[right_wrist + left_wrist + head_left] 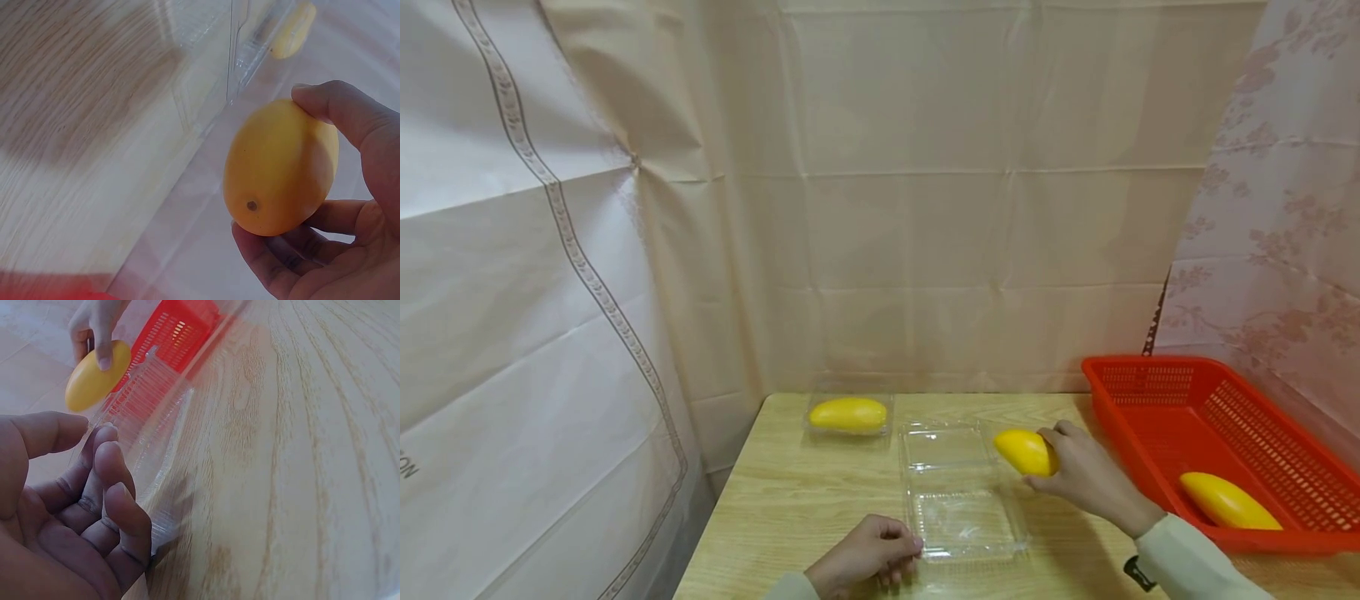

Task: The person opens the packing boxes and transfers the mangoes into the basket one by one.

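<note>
Fingers and thumb of the right hand are grasping a yellow mango, holding it in the air near the right edge of an open clear plastic clamshell. The mango's smooth skin is showing a small dark spot near one rounded end. The left hand is pinching the clamshell's near left corner between thumb and fingers. Farther back, to the left, another clear plastic box is containing a second mango. To the right, a red perforated basket is holding a third mango. Clamshell and box are resting on a wood-grain table. At far left, a pale sheet is bearing letters reading "ON".
</note>
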`<control>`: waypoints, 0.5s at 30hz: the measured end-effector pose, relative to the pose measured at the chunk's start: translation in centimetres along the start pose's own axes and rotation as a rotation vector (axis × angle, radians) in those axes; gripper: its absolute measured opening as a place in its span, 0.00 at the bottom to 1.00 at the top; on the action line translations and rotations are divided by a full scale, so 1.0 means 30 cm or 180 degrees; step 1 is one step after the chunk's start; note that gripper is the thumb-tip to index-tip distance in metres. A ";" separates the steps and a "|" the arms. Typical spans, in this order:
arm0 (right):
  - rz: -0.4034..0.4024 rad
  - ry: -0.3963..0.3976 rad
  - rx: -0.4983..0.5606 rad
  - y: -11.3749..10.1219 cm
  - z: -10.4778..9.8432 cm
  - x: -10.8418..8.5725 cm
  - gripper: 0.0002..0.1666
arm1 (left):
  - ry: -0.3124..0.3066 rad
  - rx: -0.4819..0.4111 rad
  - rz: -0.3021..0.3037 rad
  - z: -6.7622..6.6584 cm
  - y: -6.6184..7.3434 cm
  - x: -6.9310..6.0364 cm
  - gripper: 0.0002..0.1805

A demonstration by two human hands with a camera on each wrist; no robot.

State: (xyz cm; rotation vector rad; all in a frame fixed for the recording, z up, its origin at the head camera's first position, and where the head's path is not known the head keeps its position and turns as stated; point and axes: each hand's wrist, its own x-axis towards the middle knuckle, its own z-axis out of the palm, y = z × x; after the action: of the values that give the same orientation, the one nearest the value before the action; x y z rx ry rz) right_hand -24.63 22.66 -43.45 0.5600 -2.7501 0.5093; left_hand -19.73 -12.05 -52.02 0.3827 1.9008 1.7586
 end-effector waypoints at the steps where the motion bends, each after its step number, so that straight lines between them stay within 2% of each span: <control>1: 0.0012 -0.0002 0.0001 0.002 -0.003 -0.001 0.37 | -0.0004 -0.0003 0.0001 0.000 0.000 0.001 0.20; 15: 0.0068 0.0000 -0.0076 0.035 -0.014 -0.010 0.38 | -0.0001 0.0010 -0.0017 0.000 0.001 0.006 0.19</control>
State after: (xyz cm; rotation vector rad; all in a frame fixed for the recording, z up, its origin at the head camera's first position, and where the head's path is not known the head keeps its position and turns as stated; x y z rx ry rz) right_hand -24.72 23.83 -43.49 0.5254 -2.7611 0.4808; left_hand -19.89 -11.95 -52.03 0.3786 1.9028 1.7522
